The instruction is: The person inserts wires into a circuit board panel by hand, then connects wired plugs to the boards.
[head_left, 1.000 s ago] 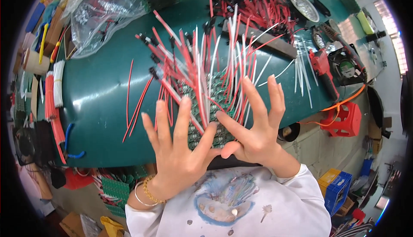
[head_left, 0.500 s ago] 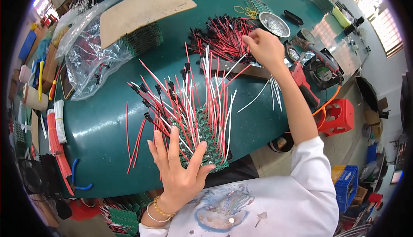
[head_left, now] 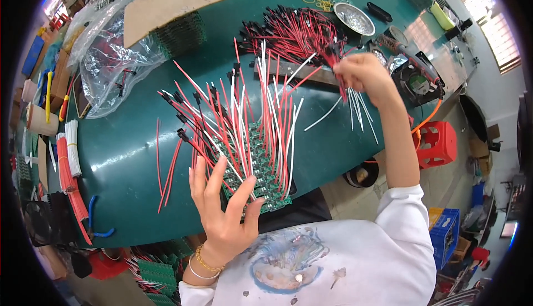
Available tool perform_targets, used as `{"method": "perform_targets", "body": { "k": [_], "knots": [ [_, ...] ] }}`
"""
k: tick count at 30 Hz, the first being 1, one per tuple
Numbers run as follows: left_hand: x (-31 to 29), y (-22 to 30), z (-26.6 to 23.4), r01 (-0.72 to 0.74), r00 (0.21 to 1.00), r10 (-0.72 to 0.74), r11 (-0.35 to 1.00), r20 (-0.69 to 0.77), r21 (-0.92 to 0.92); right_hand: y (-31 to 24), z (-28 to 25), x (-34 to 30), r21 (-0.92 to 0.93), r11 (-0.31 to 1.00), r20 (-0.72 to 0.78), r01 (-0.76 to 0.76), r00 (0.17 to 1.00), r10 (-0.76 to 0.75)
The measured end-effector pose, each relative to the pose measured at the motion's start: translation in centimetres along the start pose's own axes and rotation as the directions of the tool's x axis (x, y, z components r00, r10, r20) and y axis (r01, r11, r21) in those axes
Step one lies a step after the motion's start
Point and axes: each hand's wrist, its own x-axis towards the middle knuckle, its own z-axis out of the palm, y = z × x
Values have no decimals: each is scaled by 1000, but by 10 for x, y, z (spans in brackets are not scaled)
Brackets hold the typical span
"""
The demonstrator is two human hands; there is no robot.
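My left hand rests with fingers spread at the near left edge of a panel of green circuit boards. Red and white wires stand up from the boards, some ending in black connectors. Farther right, my right hand is closed on a small bunch of red wires; its exact number is blurred. Just behind it lies a large pile of red wires with black connectors. Several loose white wires hang below the hand, by a dark bar.
A soldering iron, a small fan and a metal dish are at the right. Left are a clear plastic bag, a board on stacked circuit boards, wire bundles and blue pliers. A red stool stands beyond the table.
My right hand has moved from the pile rightward and nearer, drawing red wires along with it. My left hand stays at the boards, and the whole view has shifted slightly.
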Motion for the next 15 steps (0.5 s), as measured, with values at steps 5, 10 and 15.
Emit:
{"method": "perform_targets", "body": {
  "k": [5, 10, 15],
  "knots": [
    [4, 3, -1, 3, 1000, -3, 1000, 4, -4, 26, 20, -54, -18, 998, 139, -53, 989, 55],
    [4, 8, -4, -5, 1000, 6, 999, -23, 53, 34, 29, -77, -245, 960, -88, 138, 982, -164],
    [4, 17, -7, -78, 994, 78, 997, -73, 4, 46, 29, -93, 115, 967, -215, 228, 956, -200]
  ]
}}
